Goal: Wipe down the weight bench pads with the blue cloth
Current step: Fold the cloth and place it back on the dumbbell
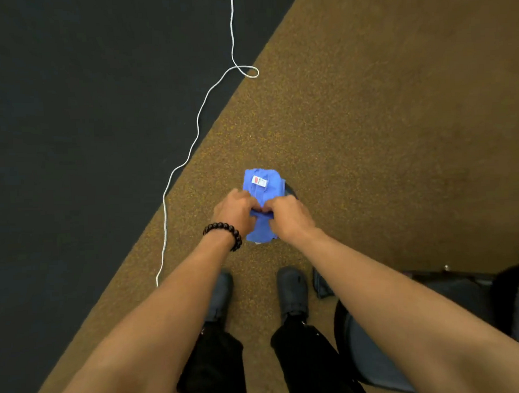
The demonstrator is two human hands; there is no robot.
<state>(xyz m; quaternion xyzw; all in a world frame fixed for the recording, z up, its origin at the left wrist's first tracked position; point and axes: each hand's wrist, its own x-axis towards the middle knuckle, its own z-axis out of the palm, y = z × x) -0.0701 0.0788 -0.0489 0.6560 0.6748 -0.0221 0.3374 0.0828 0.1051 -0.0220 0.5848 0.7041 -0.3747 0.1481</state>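
The dark floor mat is filling the whole left side of the view, and the speckled brown floor is taking the right, the two meeting along a slanted edge running from the top centre down to the lower left. A padded black bench is poking in at the lower right corner, only partly in view, so its shape is hard to read. Two bare forearms are reaching in from the bottom, and below them black trousers and a pair of dark shoes are standing on the brown floor. A thin white cord is snaking down across the dark mat from the top edge, looping once onto the brown floor near the top. Now the centre of the action: the blue cloth is being held up in the air between both hands, above the floor and in front of the shoes, bunched and folded, with a small white and red label showing on its upper part. The left hand is pinching the cloth's left side with curled fingers, and the right hand is gripping its right side, the two hands almost touching. A black beaded bracelet is sitting on the left wrist.
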